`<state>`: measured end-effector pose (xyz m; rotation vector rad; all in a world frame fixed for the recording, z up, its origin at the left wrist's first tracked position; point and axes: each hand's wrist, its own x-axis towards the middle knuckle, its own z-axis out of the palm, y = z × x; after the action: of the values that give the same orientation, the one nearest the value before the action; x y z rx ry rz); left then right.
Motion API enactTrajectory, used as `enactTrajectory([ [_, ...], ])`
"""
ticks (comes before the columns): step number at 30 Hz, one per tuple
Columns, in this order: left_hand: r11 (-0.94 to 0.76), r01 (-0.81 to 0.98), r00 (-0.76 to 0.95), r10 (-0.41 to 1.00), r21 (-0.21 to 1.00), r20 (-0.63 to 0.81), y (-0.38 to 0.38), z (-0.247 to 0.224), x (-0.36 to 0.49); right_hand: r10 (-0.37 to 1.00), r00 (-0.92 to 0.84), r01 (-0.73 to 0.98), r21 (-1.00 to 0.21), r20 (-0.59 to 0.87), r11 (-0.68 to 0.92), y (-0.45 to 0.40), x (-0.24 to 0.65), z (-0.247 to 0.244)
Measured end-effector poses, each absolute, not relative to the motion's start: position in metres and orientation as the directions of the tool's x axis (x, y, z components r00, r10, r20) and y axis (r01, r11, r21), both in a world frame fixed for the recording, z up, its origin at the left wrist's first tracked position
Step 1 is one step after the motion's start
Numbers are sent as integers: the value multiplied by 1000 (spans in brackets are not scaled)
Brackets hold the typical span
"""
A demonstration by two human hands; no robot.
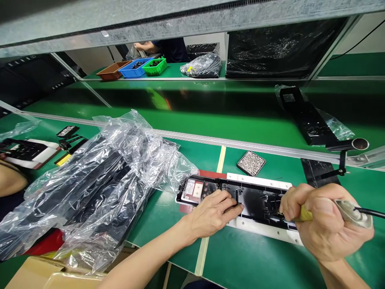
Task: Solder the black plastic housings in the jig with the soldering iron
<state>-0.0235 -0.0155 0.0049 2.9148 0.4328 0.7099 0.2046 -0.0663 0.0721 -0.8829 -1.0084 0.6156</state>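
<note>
A long black plastic panel (pixel 252 200) lies in a white fixture (pixel 258 226) on the green bench. My left hand (pixel 212 210) rests on the panel's middle, fingers bent and closed down on it near a narrow slot; the fingertips are partly hidden. My right hand (pixel 325 218) is wrapped round a corded hand tool (pixel 353 212) with a yellowish grip, over the panel's right end. The tool's tip is hidden behind my fingers, so its kind does not show. Behind the fixture sits a small black tray of tiny silvery pieces (pixel 252 163).
Black parts in clear plastic bags (pixel 114 172) cover the left bench. A metal tube holder (pixel 359 143) stands at right, near another black panel (pixel 306 116). Coloured bins (pixel 136 67) sit beyond; a co-worker's arm (pixel 12 178) is at left. A metal shelf beam (pixel 192 24) crosses above.
</note>
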Motion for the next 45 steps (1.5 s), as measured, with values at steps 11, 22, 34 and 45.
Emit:
enactTrajectory([
  [11, -900, 298, 799, 418, 319, 431, 13, 3, -13, 823, 337, -61, -862, 458, 504, -67, 204, 67],
  [22, -755, 533, 777, 615, 383, 132, 118, -9, 65, 820, 356, -55, -866, 447, 497, -67, 204, 64],
  [34, -743, 528, 785, 611, 411, 98, 121, -9, 87, 823, 360, -64, -868, 441, 493, -72, 205, 60],
  [45, -349, 448, 583, 812, 823, 27, 77, 30, 31, 826, 376, -78, -874, 420, 480, -70, 209, 59],
])
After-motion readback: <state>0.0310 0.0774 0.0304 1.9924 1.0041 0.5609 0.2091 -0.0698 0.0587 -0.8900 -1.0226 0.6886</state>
